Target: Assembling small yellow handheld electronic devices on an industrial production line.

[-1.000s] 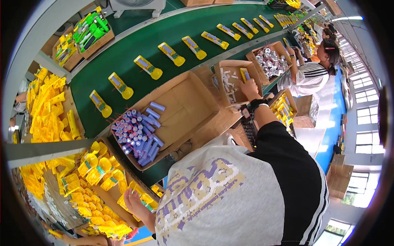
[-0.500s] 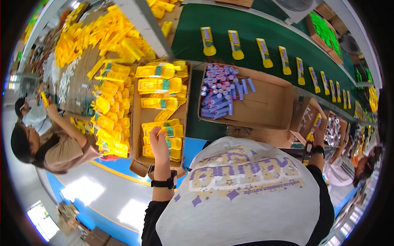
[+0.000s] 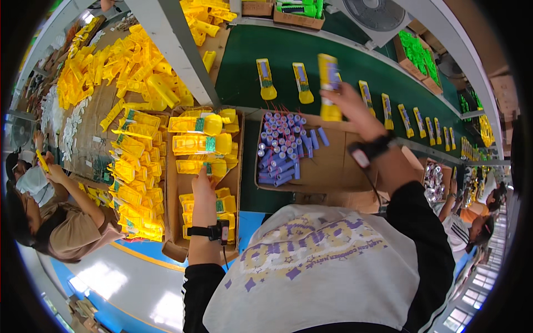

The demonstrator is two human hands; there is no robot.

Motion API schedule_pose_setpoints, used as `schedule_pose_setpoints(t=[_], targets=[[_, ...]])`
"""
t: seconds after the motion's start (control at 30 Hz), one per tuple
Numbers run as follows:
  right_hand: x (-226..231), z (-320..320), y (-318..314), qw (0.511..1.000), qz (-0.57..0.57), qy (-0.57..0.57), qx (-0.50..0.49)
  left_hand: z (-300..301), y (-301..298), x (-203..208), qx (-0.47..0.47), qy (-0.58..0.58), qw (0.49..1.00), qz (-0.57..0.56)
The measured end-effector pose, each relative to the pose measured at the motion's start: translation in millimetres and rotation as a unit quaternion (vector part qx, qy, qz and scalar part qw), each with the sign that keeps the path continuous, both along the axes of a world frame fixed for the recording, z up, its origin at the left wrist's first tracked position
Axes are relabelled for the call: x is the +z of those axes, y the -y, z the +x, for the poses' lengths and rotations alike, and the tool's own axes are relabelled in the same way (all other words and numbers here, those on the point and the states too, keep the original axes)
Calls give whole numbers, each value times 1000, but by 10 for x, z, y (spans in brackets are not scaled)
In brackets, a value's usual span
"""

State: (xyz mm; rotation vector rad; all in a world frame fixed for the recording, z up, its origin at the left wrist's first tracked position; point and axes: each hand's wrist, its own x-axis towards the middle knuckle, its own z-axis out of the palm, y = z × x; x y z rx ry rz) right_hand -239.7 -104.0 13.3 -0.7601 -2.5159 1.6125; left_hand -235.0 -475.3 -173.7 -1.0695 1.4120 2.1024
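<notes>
Right hand (image 3: 351,103) grips a case (image 3: 328,73) near the battery box's (image 3: 341,158) far edge; slipping could drop it; left hand's (image 3: 204,193) grip unclear.

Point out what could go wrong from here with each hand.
The right hand holds a yellow piece above the green surface, close to the row of similar pieces; setting it down hastily might nudge a neighbour out of line.

The left hand is at the yellow pieces in the cardboard box; some overlap there, so lifting one could drag or tip another.
</notes>
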Motion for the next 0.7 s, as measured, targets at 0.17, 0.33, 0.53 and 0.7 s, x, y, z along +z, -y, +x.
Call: schedule_pose_setpoints(t=[0.17,0.33,0.53,0.7], targets=[[-684,-1402,610,990,-56,70,111,-115,-11,-22,-55,5,998,-19],[-1648,-2252,831,972,76,142,172,-48,5,239,21,17,999,36],[-2166,-2564,890,966,179,167,80,160,-60,697,76,-72,987,120],[-1890,-2423,688,995,-70,55,45,154,-190,934,49,-98,985,135]])
